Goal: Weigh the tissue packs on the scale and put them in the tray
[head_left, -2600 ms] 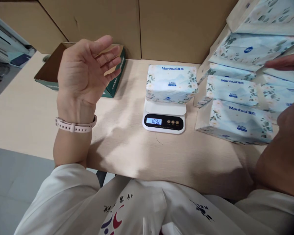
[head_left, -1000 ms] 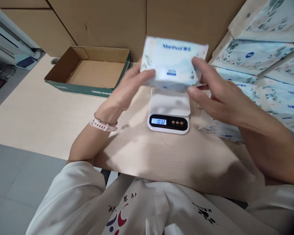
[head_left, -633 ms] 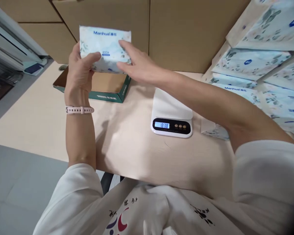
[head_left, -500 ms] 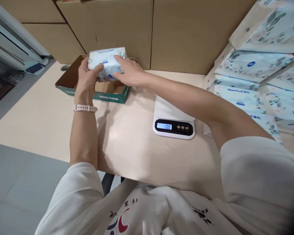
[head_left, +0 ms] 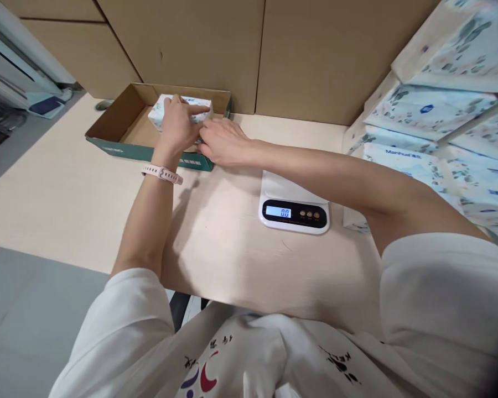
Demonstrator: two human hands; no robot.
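Observation:
A pale blue flowered tissue pack (head_left: pixel 160 110) lies inside the shallow cardboard tray with green sides (head_left: pixel 116 119) at the back left of the table. My left hand (head_left: pixel 177 126), with a pink strap on its wrist, is closed over the top of the pack. My right hand (head_left: pixel 222 142) reaches across and grips the pack's right end at the tray's right wall. Much of the pack is hidden by both hands. The white kitchen scale (head_left: pixel 294 204) stands bare in the middle, its display reading 0.0.
A pile of several matching tissue packs (head_left: pixel 435 110) fills the right side of the wooden table (head_left: pixel 66 188). Big brown cartons (head_left: pixel 307 55) stand along the back. The table's front edge drops to a grey floor (head_left: pixel 25 320) at the left.
Both hands lifted the tissue pack off the scale, carried it left and lowered it into the cardboard tray. The scale reading fell from 103.2 to 0.0.

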